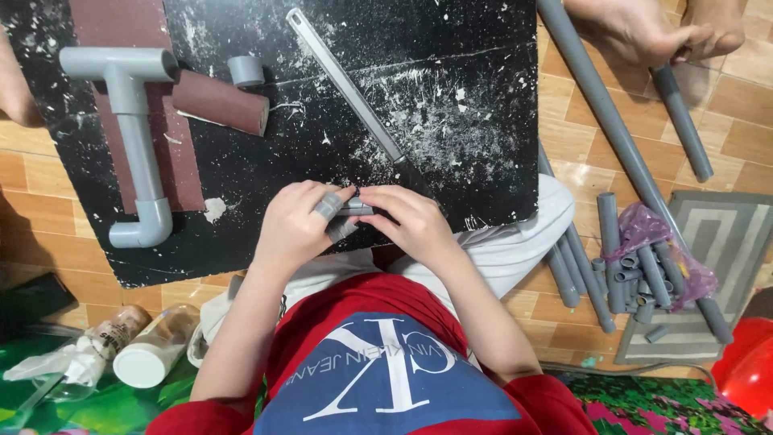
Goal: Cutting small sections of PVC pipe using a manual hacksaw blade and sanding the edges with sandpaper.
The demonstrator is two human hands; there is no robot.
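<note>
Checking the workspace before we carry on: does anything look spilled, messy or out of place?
White shavings and dust lie scattered over the black board. Grey pipe offcuts spill from a purple bag onto the floor. Nothing looks broken.

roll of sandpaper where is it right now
In the head view the brown sandpaper roll lies upper left on the black board, between the grey pipe assembly and a short pipe ring.

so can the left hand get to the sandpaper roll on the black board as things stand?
Probably yes. The sandpaper roll lies in the open on the black board, up and left of the left hand, with nothing between them. But that hand and the right hand are both on a small grey pipe piece.
</note>
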